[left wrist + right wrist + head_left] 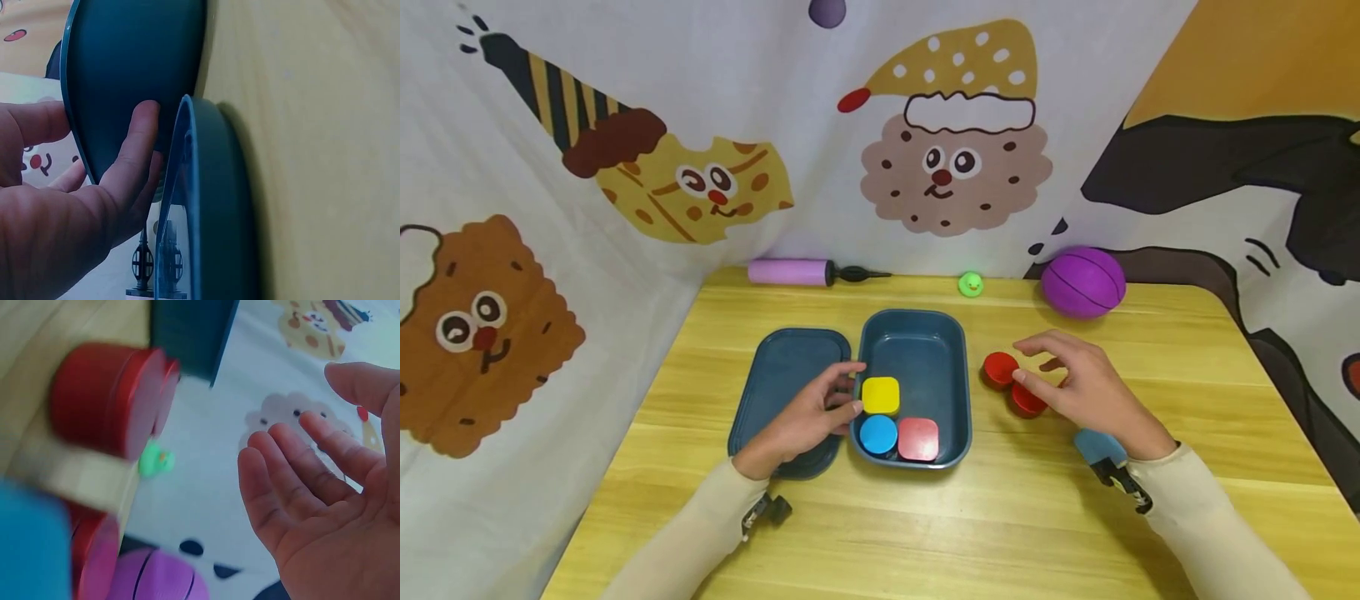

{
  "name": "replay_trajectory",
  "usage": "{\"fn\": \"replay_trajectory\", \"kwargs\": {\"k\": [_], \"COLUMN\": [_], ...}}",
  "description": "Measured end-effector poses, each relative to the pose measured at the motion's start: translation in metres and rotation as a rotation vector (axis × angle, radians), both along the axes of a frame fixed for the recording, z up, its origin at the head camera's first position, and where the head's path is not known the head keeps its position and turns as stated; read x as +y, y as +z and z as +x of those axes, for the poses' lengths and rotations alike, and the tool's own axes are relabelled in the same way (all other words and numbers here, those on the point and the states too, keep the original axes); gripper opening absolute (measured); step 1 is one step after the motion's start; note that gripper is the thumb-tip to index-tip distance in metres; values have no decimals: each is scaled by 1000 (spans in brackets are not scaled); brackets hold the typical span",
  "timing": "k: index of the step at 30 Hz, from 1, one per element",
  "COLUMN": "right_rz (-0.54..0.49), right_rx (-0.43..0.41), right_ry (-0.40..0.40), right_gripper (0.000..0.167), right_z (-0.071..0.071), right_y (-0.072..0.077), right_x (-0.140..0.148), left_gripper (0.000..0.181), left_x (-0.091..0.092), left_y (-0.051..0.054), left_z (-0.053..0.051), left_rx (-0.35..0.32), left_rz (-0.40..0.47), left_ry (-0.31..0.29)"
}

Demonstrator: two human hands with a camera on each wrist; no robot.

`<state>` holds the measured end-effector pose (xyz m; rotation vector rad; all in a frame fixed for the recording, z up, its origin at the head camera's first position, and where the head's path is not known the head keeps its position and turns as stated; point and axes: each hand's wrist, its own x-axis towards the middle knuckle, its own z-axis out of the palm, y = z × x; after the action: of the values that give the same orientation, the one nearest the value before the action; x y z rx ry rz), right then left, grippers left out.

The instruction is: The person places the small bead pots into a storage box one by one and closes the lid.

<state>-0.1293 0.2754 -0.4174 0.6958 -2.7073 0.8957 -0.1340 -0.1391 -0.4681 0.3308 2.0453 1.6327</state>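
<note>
My left hand is at the left wall of a dark blue box. Its fingers are loosely bent, and the left wrist view shows fingertips touching the wall and rim. Inside the box sit a yellow squarish container, a blue round one and a pink squarish one. My right hand hovers over two red round containers, fingers spread and relaxed, with nothing in its grasp; the right wrist view shows it apart from them. Under the right wrist a blue object is partly hidden.
The box's dark blue lid lies flat on the table to the left, beside the box. Along the back edge are a purple hand pump, a small green duck and a purple ball. A printed curtain hangs behind the table.
</note>
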Motion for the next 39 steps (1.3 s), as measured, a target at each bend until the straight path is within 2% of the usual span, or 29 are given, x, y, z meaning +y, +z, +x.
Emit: {"fn": "replay_trajectory", "kwargs": {"k": [7,11,20,24,29,34,39], "right_rz": [-2,2,-29,-21,-11,35,66], "right_rx": [58,85,65,24,-101,-232,-250], "right_ry": [-117,-152,-213,-244,-284,-272,-240], "right_gripper": [34,36,37,41,51,61,70], "right_z": [14,21,41,50,62,73,78], "right_y": [-7,-13,-25,-33,-42,-49,-55], "right_x": [34,50,77,87,99,105,103], "left_gripper": [60,60,60,60,60,60,60], "left_x": [0,0,-1,-1,0,-1,-1], "left_y": [-1,-2,-2,-2,-1,-2,-3], "left_z": [0,0,0,1,0,0,0], "left_rx": [-3,2,7,6,5,8,10], "left_rz": [2,4,3,2,1,-3,-4], "left_ry": [5,6,13,8,4,1,0]}}
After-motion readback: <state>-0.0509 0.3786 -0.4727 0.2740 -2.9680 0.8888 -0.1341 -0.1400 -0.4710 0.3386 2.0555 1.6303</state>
